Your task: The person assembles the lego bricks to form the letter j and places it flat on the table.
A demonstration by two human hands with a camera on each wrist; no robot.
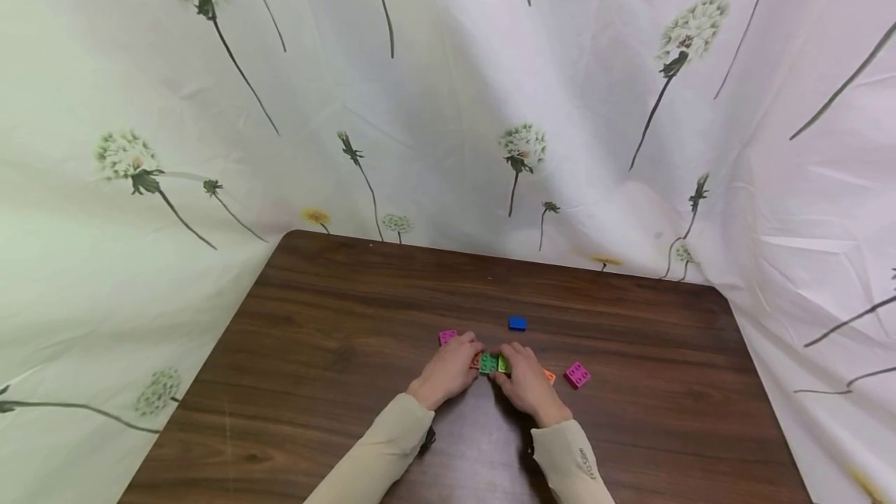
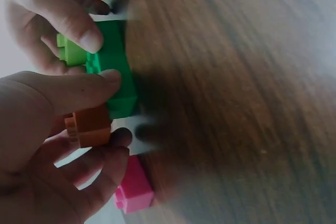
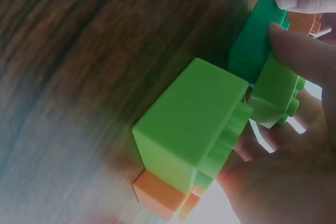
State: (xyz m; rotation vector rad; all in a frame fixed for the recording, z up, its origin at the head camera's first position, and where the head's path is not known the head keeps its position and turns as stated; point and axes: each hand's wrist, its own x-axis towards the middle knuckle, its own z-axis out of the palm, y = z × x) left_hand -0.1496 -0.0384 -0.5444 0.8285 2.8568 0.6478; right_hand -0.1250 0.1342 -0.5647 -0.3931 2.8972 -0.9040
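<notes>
A dark green building brick (image 1: 488, 364) is between the two hands on the table, in a row with an orange-brown brick (image 2: 94, 127) on its left and a lime brick (image 3: 274, 85) on its right. The left hand (image 1: 451, 368) presses its thumb on the green brick, while its fingers curl round the orange-brown one. From the other side, the right hand (image 1: 526, 381) grips the green and lime bricks, its thumb against the green. Whether the bricks are fully joined, I cannot tell. A pink brick (image 2: 136, 187) lies just beyond the left fingers.
A light green brick (image 3: 194, 114) stands by the right hand, beside an orange brick (image 3: 160, 190). Farther right lies a magenta brick (image 1: 577, 375). A blue brick (image 1: 517, 323) is behind the hands. Flowered white cloth (image 1: 448, 115) hangs behind the brown table (image 1: 336, 317).
</notes>
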